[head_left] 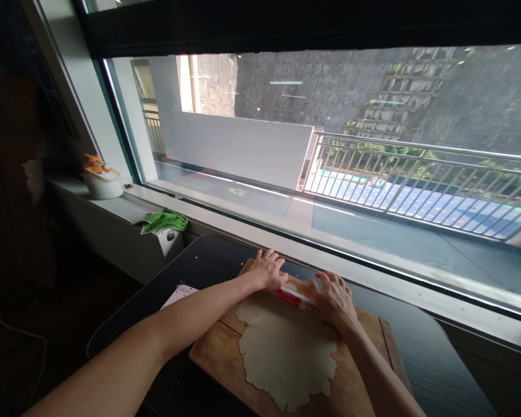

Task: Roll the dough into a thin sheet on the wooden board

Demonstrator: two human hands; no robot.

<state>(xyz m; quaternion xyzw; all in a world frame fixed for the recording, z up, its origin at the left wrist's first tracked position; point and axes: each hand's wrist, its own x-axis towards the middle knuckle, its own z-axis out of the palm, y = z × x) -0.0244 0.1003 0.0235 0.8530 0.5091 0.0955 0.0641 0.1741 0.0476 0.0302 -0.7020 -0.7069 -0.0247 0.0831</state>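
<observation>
A thin, ragged-edged sheet of dough point(289, 353) lies on a wooden cutting board point(219, 353). Across its far edge is a rolling pin point(290, 297), or a similar cylinder, with a red and white label or wrapping; its ends are hidden under my hands. My left hand point(267, 271) rests over the left end, fingers stretched forward and apart. Over the right end lies my right hand point(335, 296), palm down with its fingers spread. Both hands press from above rather than wrap round it.
The board sits on a dark table point(438, 359) against the window sill point(373, 289). Pink paper point(180, 294) lies left of the board. On the radiator point(125, 231) are a green cloth point(164, 221) and a white pot point(102, 184) with something orange on top.
</observation>
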